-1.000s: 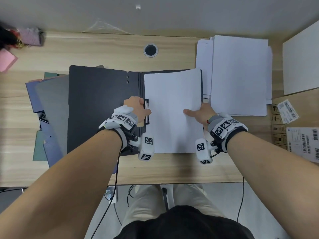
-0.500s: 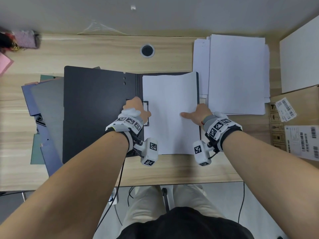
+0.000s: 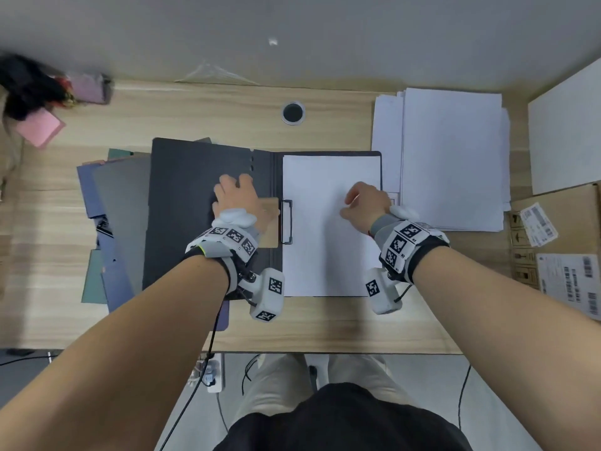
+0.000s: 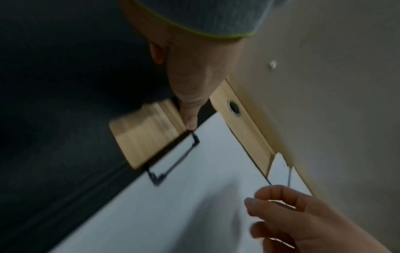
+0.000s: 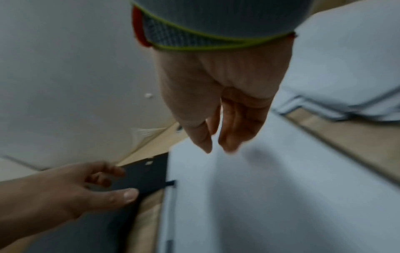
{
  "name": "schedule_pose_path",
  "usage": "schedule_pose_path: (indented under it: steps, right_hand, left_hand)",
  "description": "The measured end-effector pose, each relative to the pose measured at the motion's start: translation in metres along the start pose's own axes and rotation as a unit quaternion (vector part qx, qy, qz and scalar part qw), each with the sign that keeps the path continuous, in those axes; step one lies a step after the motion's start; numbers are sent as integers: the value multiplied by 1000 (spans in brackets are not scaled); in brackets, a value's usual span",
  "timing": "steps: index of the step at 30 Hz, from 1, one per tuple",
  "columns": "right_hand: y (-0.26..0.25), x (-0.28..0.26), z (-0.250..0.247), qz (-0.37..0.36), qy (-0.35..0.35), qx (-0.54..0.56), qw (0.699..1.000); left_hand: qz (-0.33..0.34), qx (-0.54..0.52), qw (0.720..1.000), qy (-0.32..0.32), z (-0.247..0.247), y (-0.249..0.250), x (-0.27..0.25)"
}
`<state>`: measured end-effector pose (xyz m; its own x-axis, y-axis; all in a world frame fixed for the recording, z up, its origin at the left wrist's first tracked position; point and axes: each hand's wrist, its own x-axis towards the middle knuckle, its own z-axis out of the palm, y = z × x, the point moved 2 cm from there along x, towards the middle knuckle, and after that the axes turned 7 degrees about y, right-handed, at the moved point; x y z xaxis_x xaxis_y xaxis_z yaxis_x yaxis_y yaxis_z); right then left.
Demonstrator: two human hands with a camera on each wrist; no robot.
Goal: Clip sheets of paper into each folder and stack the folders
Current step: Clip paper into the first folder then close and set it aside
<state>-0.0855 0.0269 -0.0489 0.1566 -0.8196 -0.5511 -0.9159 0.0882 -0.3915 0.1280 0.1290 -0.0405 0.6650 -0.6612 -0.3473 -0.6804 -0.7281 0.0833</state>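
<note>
A black folder [image 3: 192, 206] lies open on the wooden desk. A white sheet [image 3: 325, 242] lies flat on its right half, its left edge under the wire clip [image 3: 287, 221] at the spine. My left hand [image 3: 237, 195] rests on the left cover with fingers spread, and its thumb [image 4: 190, 118] is beside the clip [image 4: 175, 160]. My right hand [image 3: 364, 203] hovers over the sheet [image 5: 270, 196], fingers loosely hanging and holding nothing. A stack of loose white paper [image 3: 452, 157] lies to the right of the folder.
Several other folders [image 3: 120, 206] lie fanned under the open one on the left. A cardboard box with labels [image 3: 559, 242] and a white board [image 3: 566, 125] stand at the right. A cable hole [image 3: 293, 112] is behind the folder and a pink item [image 3: 39, 128] at far left.
My left hand has let go of the clip and moved left onto the cover. The clip now lies down on the sheet. My right hand has lifted off the paper.
</note>
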Motion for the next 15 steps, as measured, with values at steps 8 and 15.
schedule_pose_path:
  steps: [8, 15]
  right_hand:
    - [-90, -24, 60, -59, -186, -53, 979]
    - [-96, -29, 57, -28, -208, -38, 977]
  left_hand:
    - [-239, -24, 971, -11, -56, -102, 17]
    - [-136, -64, 988, -38, -105, -104, 24]
